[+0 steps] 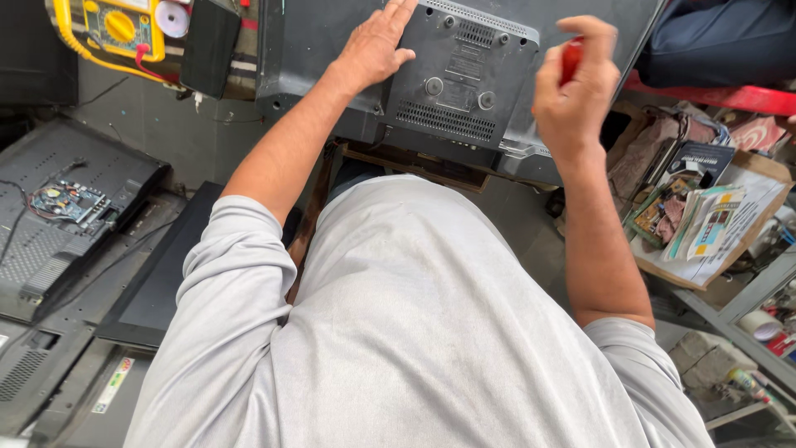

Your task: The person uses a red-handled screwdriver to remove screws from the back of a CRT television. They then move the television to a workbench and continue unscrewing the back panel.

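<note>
While left hand (377, 46) lies open, flat on the dark grey plastic monitor back (464, 75), right hand (572, 83) grips a red-handled tool (570, 60), probably a screwdriver

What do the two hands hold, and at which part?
The right hand grips a red tool handle; its working end is hidden. The left hand holds nothing, lying flat on the grey plastic monitor back.

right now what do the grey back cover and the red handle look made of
The dark grey monitor back cover under the left hand looks like matte moulded plastic, given its vent slots and raised panel. The red tool handle in the right hand seems glossy plastic; mostly hidden.
</note>
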